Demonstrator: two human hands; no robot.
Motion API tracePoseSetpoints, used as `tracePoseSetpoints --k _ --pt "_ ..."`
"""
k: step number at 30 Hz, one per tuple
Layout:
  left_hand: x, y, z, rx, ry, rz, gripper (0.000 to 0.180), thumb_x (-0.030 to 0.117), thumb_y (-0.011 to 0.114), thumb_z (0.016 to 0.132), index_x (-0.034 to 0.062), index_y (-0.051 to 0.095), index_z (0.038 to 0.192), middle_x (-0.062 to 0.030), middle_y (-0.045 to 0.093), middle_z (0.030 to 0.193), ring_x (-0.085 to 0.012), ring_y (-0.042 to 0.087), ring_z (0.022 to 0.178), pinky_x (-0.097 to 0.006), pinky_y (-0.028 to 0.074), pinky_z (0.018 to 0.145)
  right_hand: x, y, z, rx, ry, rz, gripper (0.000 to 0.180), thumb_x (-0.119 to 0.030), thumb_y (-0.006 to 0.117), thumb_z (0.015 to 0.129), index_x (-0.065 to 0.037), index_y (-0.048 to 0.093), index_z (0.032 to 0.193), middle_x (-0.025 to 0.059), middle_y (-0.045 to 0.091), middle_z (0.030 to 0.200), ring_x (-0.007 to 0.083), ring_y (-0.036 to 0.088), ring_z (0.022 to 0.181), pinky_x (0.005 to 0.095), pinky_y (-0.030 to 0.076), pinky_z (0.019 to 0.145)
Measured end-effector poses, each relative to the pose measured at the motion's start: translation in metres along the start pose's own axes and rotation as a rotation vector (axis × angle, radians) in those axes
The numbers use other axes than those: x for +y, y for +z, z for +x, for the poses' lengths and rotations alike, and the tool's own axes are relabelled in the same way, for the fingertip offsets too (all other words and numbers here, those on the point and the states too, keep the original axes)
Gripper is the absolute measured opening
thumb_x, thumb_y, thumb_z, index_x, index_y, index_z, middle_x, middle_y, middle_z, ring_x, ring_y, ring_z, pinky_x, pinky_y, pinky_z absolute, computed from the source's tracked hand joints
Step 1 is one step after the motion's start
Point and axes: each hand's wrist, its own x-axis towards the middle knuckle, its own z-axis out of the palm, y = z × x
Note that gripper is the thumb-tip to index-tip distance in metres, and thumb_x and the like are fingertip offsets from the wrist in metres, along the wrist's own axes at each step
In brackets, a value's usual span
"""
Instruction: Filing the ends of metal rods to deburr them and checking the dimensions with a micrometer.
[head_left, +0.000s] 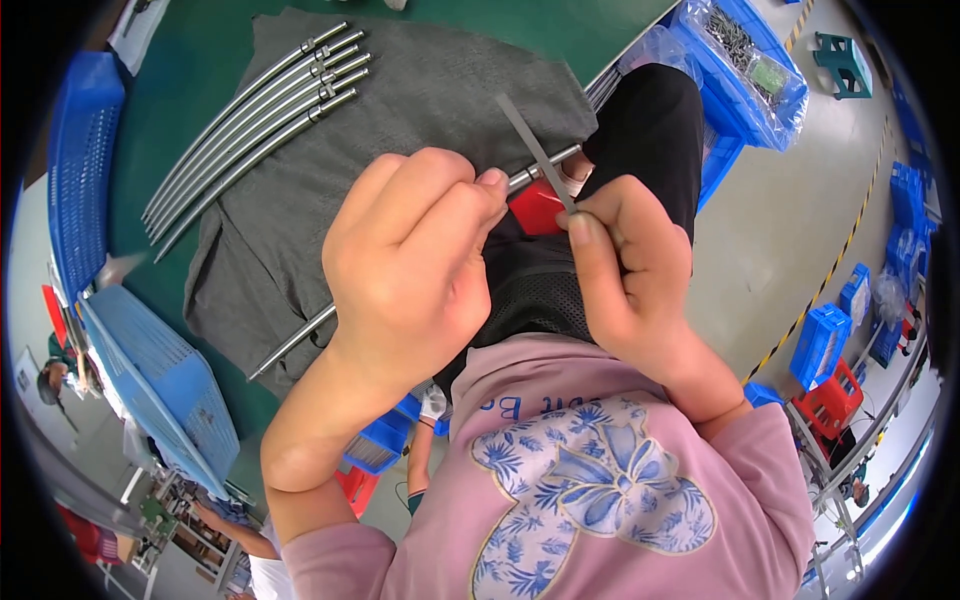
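Here's the left hand (410,260), curled tight around a slim metal rod (292,343) that slants up from the grey cloth (460,90) at lower left and pokes out past the fist at upper right. Over on the other side, the right hand (630,255) has thumb and finger pinched on the lower end of a thin grey strip (535,148), which crosses the rod near its upper tip; whether the two touch, I can't tell. More metal rods (258,118) lie side by side on the cloth, spread over the green surface (480,20), with a light-blue basket (165,390) at the left.
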Motion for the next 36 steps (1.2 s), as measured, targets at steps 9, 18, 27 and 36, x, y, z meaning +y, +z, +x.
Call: tracePoseSetpoints --k 9,18,27,36 --pt "-0.001 -0.003 0.002 -0.030 -0.007 0.002 0.016 -0.007 0.067 0.062 0.0025 0.056 0.070 -0.0049 0.051 0.068 -0.0217 0.047 0.057 -0.031 0.038 0.049 0.006 -0.003 -0.005 -0.017 -0.037 -0.074 0.008 0.005 0.055 0.078 -0.002 0.050 0.077 0.0098 0.047 0.057 0.0223 0.052 0.045 0.0271 0.038 0.043" --pt "0.001 -0.003 0.001 -0.027 -0.038 -0.011 0.016 -0.005 0.069 0.061 0.0022 0.057 0.070 -0.0057 0.051 0.069 -0.0224 0.048 0.058 -0.031 0.039 0.050 0.010 -0.026 -0.024 0.322 0.059 0.094 0.003 0.001 0.059 0.079 -0.001 0.056 0.079 0.0025 0.050 0.056 0.0064 0.045 0.045 0.0218 0.035 0.043" --pt "0.000 -0.004 0.001 -0.020 -0.026 -0.007 0.017 -0.004 0.069 0.061 0.0022 0.058 0.073 -0.0061 0.051 0.071 -0.0228 0.048 0.059 -0.032 0.039 0.051 0.018 0.002 0.023 0.183 0.125 0.255 0.015 -0.011 0.068 0.078 0.000 0.057 0.078 -0.0060 0.040 0.049 -0.0002 0.031 0.044 0.0195 0.023 0.039" --pt "0.001 -0.004 -0.001 -0.043 -0.039 -0.020 0.018 -0.005 0.065 0.058 0.0027 0.056 0.071 -0.0071 0.048 0.071 -0.0244 0.047 0.061 -0.033 0.039 0.053 0.020 0.017 0.019 0.204 -0.255 -0.024 0.015 -0.005 0.072 0.070 -0.003 0.059 0.064 0.0017 0.052 0.050 0.0037 0.043 0.040 0.0202 0.033 0.038"
